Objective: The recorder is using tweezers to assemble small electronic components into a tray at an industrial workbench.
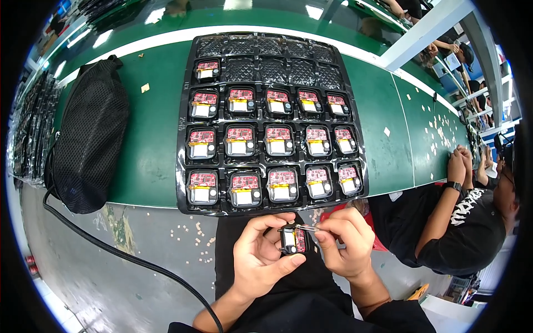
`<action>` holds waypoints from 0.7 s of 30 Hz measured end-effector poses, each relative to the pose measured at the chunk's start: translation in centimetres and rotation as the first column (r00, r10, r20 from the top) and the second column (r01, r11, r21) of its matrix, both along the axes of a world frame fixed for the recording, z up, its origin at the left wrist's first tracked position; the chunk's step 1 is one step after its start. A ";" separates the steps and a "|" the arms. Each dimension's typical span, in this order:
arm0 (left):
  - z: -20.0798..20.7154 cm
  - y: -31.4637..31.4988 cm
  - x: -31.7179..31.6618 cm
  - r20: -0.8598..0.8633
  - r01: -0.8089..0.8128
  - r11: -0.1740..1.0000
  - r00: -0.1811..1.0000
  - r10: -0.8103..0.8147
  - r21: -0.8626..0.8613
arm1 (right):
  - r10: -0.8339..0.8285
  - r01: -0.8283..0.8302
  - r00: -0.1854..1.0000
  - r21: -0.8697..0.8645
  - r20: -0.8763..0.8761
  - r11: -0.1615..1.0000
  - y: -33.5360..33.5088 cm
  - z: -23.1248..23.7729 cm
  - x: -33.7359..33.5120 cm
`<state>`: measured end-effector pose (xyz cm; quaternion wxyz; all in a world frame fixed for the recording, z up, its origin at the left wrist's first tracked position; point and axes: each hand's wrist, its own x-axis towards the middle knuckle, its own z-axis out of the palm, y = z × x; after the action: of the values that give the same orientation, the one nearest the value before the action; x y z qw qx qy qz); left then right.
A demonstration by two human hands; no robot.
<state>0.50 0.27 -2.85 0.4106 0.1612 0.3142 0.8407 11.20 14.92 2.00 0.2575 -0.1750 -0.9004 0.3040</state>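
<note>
My left hand point(256, 260) grips a small black device casing point(290, 240) by its edges, below the near edge of the tray and above my lap. Inside the casing show a red circuit board and a pale rectangular block. My right hand point(350, 244) pinches a pair of metal tweezers point(309, 228), whose tips reach the upper part of the casing. What the tips touch is too small to make out. Just beyond my hands lies a black plastic tray point(272, 71). Several similar casings point(279, 140) with red boards fill its nearer rows, and one sits at the left of a farther row.
A black mesh bag point(91, 136) lies on the green table point(152, 139) at left, with a black cable point(127, 254) running toward me. Stacked trays point(34, 125) stand far left. Small pale scraps point(442, 133) dot the table at right, beside a seated person point(466, 233).
</note>
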 end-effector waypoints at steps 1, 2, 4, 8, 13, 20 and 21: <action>0.1 0.0 0.1 0.018 0.000 1.000 1.000 0.000 0.013 | -0.001 0.001 1.000 0.000 0.001 1.000 0.1 0.0 0.1; 0.2 0.0 0.1 0.036 0.000 1.000 0.999 -0.001 0.026 | 0.038 -0.030 0.998 0.131 -0.054 0.991 0.2 -0.2 0.1; 0.3 -0.1 0.2 0.046 0.007 1.000 0.999 -0.008 0.019 | 0.104 -0.060 0.986 0.303 -0.133 0.951 0.4 -0.7 0.4; 0.3 -0.1 0.3 0.032 0.008 1.000 0.999 -0.009 0.016 | 0.118 -0.054 0.981 0.372 -0.153 0.927 0.6 -1.0 0.6; 0.4 0.0 0.3 -0.006 0.017 1.000 1.000 -0.017 0.012 | 0.144 -0.063 0.975 0.408 -0.171 0.911 0.7 -1.2 0.6; 0.6 0.0 0.5 -0.008 0.018 1.000 1.000 -0.018 0.022 | 0.128 -0.063 0.978 0.347 -0.166 0.936 0.6 -0.9 0.6; 0.6 0.0 0.5 -0.009 0.017 1.000 1.000 -0.017 0.021 | 0.120 -0.062 0.977 0.299 -0.178 0.952 0.6 -0.8 0.5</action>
<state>0.96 0.22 -2.25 0.4147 0.1719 0.3059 0.8396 11.66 15.54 1.25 0.3525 -0.0628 -0.9131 0.1948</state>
